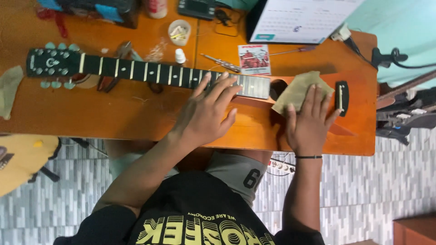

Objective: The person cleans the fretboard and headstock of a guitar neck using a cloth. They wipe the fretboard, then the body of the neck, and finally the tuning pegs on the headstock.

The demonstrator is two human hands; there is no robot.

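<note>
So the guitar (245, 122) is lying flat across the orange wooden table (91, 118), headstock (52, 65) off to one side, no strings on it. Left hand (204, 115) is flat on the spot where the neck meets the body, fingers (222, 88) spread loosely and reaching onto the fretboard (150, 72), not gripping anything, just pressing down. Right hand (311, 122) is open too, fingers stretched out and fairly close together, fingertips resting on a tan piece of cloth or paper (297, 90) that sits over the soundhole. The black bridge (341, 97) is just beside those fingertips. Small white bottle (180, 56) and a little cup (179, 31) sit behind the neck.
</note>
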